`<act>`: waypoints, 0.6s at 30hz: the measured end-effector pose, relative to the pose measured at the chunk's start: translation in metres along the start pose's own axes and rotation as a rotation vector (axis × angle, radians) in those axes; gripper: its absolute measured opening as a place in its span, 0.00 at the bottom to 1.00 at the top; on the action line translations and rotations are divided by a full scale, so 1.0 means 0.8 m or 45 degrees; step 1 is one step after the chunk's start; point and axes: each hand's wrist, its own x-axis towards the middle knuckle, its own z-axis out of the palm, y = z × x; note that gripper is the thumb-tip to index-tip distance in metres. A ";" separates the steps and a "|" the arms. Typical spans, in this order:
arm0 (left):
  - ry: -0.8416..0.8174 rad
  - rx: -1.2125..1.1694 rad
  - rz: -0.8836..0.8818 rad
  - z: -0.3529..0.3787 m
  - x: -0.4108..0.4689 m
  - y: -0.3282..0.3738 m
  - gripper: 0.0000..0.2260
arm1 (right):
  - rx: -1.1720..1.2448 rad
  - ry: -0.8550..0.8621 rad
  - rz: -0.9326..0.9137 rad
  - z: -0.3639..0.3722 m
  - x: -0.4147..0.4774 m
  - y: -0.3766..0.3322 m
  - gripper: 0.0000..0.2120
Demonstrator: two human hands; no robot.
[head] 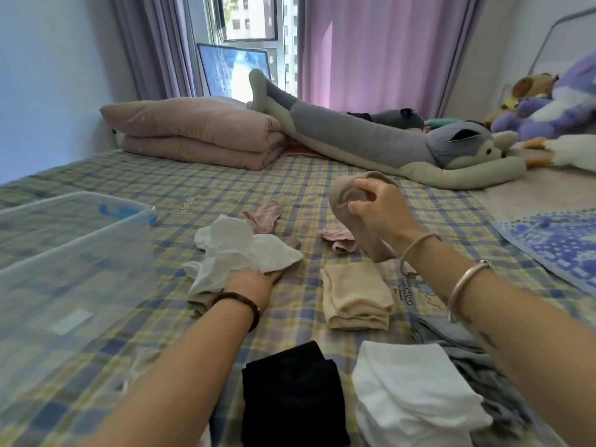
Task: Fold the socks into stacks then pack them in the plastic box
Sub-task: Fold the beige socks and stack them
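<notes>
The setting is a bed (225, 188) spread with a checked sheet, set against a pale wall (48, 75) on the left, with lilac curtains (371, 50) parted round a window (251, 17) at the far end. A lit screen (229, 72) stands under the window. Along the far edge of the bed we see a folded pink quilt (200, 130), a long grey plush dog (387, 137) and, in the right corner, a heap of plush toys (548, 104). A blue patterned cloth (554, 240) lies at the right edge. The clear plastic box (80, 285) sits on the left side of the bed, well apart from the socks. At the near edge lie four folded stacks: a black stack (293, 395), a white stack (416, 391) beside it, a grey stack (445, 333) partly under the right forearm, and a cream stack (354, 295) just beyond them. In the middle, the left hand (250, 285) rests on the sheet with its fingers closed into a loose heap of white socks (232, 250). The right hand (380, 211) is raised above the bed, fingers and thumb pinching a beige sock (346, 201) that hangs down toward the cream stack. Two pink socks (264, 214) lie loose on the sheet beyond the hands. Bare sheet remains between the box and the stacks, and across the strip before the quilt.
</notes>
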 end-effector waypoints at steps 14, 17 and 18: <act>0.480 -2.184 -0.035 -0.177 -0.096 0.006 0.04 | 0.034 -0.231 -0.239 -0.013 -0.077 -0.083 0.17; 0.245 -2.513 0.330 -0.190 -0.122 0.008 0.09 | 0.357 -0.176 -0.240 -0.013 -0.097 -0.110 0.14; 0.177 -2.540 0.463 -0.194 -0.132 0.008 0.10 | 0.515 -0.163 -0.201 -0.014 -0.103 -0.122 0.12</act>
